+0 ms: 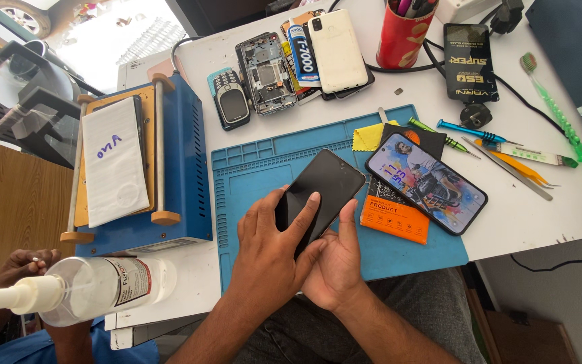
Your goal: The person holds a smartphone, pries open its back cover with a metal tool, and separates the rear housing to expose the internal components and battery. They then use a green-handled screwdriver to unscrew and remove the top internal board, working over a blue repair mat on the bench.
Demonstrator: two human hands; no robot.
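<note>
Both hands hold a black glossy rectangular smartphone at frame centre, over the blue silicone work mat | long axis runs lower left to upper right | left hand grips over its screen | right hand supports from below, thumb on edge.

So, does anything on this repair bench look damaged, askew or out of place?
One thing stands out: an opened phone lies at the back of the table with its cover off and insides exposed. The black phone in both hands, left hand and right hand, looks intact.
</note>
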